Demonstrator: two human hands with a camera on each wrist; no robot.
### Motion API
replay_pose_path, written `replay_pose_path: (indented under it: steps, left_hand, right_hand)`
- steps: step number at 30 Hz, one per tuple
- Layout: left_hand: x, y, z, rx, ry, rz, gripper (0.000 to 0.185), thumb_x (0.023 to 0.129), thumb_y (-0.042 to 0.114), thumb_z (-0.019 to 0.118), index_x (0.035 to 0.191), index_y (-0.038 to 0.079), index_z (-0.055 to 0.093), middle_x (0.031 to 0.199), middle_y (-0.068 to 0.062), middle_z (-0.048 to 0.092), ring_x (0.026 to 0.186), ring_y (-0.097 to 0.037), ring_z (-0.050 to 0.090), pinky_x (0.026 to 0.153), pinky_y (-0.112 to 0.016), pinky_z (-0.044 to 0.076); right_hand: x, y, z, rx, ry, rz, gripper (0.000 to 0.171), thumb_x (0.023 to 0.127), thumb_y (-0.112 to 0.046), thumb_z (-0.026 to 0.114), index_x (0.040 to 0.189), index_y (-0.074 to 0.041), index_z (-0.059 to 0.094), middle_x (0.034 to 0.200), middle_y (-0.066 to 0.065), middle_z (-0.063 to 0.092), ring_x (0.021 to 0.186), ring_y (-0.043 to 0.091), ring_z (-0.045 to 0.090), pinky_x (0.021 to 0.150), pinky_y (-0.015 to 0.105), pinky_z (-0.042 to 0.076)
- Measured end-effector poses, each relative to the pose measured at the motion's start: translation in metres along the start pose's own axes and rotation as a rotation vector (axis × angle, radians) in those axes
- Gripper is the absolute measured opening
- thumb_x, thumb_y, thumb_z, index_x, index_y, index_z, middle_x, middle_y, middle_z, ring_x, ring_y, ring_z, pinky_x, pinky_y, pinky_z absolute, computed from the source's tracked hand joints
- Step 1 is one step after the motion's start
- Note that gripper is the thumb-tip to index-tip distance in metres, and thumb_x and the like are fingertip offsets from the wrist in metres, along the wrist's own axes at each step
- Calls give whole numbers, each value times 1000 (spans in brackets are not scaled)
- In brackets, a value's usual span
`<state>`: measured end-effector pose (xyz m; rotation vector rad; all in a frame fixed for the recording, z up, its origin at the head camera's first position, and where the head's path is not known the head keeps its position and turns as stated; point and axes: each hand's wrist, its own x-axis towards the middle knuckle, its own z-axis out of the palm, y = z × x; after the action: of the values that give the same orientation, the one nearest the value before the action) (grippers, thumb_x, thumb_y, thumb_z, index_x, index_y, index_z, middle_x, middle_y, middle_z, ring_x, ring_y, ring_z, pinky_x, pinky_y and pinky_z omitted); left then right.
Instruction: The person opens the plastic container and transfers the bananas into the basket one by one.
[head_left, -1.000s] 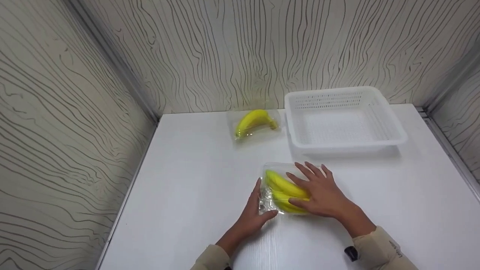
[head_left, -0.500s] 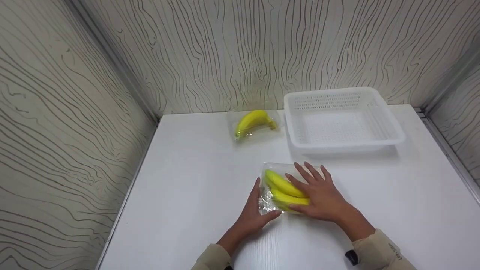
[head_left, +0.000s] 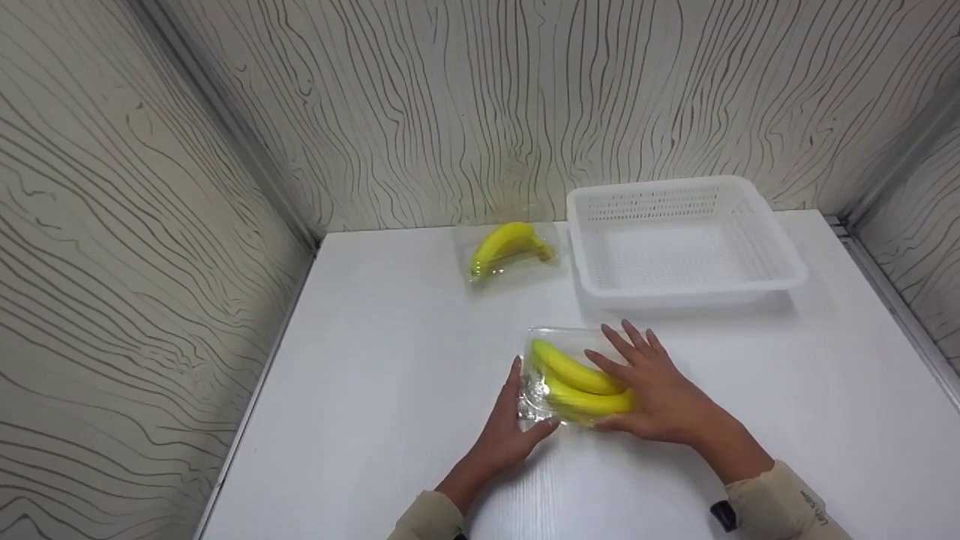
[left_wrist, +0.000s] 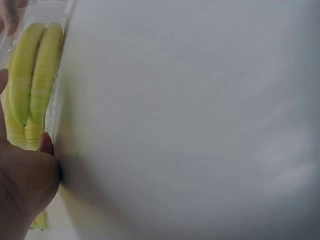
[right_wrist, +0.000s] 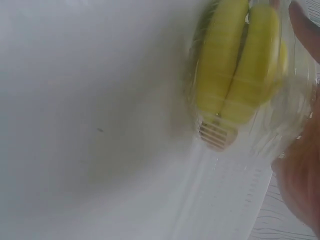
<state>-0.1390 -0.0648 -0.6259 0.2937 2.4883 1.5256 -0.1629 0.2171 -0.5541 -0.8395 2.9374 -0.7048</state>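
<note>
The person's left hand [head_left: 501,437] extends forward, its thumb [head_left: 541,430] angled away from straight fingers [head_left: 510,390]. The right hand [head_left: 656,394] lies back upward, fingers spread, thumb pointing inward. Both wrists [head_left: 727,448] slant inward from the near side.

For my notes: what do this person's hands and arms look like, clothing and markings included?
The left hand and right hand are ungloved. The left sleeve and right sleeve are beige and look puffy. Small dark lettering marks the right one, and a black piece shows by its cuff.
</note>
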Motion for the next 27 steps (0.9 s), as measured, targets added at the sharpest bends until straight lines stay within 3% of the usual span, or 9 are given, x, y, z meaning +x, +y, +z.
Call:
replay_pose_path:
  steps: [7,12,19,27]
  left_hand:
    - [1,1,-1,-12,-10,5,110,95,56,71,174,22,4,180,-13,21,165,-37,28,130,-64,30]
    - [1,0,-1,-23,-12,-2,108,96,53,71,174,22,3,178,-15,24,161,-38,35,123,-62,40]
    - [-1,-3,-5,-44,5,18,110,94,48,75,174,20,5,175,-18,30,159,-38,39,127,-64,34]
    - [0,-3,-4,-69,-18,-5,111,94,50,76,174,24,3,178,-17,24,161,-38,35,128,-65,31]
  right_hand:
    - [-9,14,0,-41,27,20,102,77,-78,78,162,-30,48,177,15,29,163,47,25,125,72,29]
    - [-8,16,-1,-11,42,-13,98,79,-73,81,160,-27,52,174,18,34,159,48,30,118,72,42]
    - [-4,12,-1,2,37,-12,95,81,-76,77,158,-25,55,172,18,37,158,46,32,117,70,44]
    - [-2,14,-2,16,22,12,95,79,-77,78,156,-25,57,172,18,38,158,46,32,117,72,43]
